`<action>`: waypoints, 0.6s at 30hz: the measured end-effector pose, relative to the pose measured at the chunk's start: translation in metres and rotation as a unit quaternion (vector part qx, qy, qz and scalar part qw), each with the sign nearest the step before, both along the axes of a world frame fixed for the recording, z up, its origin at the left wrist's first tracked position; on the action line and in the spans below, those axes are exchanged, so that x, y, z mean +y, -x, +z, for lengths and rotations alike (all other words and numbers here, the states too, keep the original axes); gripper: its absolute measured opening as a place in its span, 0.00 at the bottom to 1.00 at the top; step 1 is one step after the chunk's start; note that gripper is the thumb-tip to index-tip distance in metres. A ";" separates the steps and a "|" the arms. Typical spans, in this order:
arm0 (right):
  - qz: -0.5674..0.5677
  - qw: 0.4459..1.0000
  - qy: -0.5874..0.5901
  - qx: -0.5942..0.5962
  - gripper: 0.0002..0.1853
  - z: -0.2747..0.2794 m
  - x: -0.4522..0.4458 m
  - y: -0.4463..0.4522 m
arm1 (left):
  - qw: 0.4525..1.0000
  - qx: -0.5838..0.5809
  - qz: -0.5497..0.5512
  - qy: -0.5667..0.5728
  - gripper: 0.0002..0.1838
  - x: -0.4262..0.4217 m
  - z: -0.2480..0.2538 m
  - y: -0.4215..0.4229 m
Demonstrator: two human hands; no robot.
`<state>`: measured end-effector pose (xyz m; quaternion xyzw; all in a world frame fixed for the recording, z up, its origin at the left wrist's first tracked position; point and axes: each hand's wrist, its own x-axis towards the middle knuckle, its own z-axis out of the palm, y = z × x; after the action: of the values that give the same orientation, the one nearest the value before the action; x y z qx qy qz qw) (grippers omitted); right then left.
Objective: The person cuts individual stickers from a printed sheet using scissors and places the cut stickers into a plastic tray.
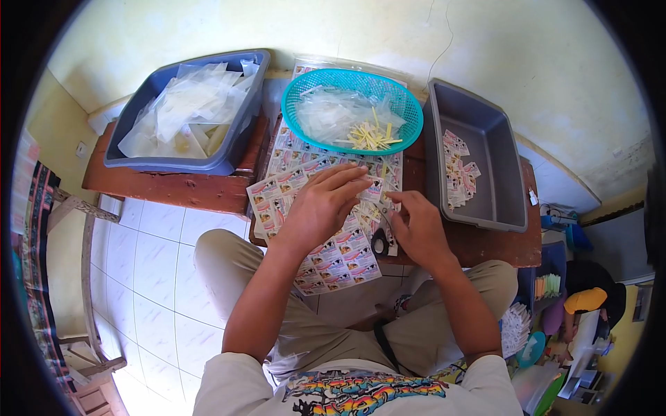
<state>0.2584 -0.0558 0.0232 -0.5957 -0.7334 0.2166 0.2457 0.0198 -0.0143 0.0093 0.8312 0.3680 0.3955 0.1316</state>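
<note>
Sheets of printed labels (pixel 336 260) lie over the front edge of the red-brown bench, between my knees. My left hand (pixel 326 201) is over these sheets, fingers pressed together and pointing right; anything beneath them is hidden. To its right, my right hand (pixel 416 225) has bent fingers near the sheets' right edge, and whether it pinches something is too small to tell. Scissors with black handles (pixel 379 242) lie between the hands, partly on the labels. Behind the hands, a turquoise basket (pixel 291 114) holds clear plastic bags (pixel 329 114) and thin yellow strips (pixel 374 135).
A grey-blue bin (pixel 232 158) with translucent sheets stands at the left. At the right, a grey bin (pixel 496 145) holds cut labels (pixel 458 173). Another person (pixel 590 301) is at the far right, near containers. A wall rises behind the bench (pixel 180 188).
</note>
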 end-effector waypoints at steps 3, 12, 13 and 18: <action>-0.009 0.995 -0.028 0.090 0.16 0.012 0.005 0.004 | 1.000 0.005 -0.025 0.014 0.24 -0.001 -0.001 -0.003; -0.030 0.989 -0.052 0.135 0.11 0.014 0.015 0.012 | 0.995 -0.014 -0.086 0.049 0.28 -0.004 0.003 -0.009; -0.038 0.987 -0.046 0.149 0.10 0.014 0.015 0.013 | 0.994 -0.023 -0.091 0.055 0.28 -0.004 0.004 -0.009; -0.035 0.985 -0.002 0.169 0.09 0.008 0.018 0.011 | 0.993 -0.025 -0.091 0.065 0.29 -0.004 0.004 -0.007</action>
<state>0.2470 -0.0373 0.0314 -0.5752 -0.6604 0.3039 0.3751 0.0268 -0.0180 0.0129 0.8410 0.3124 0.3775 0.2295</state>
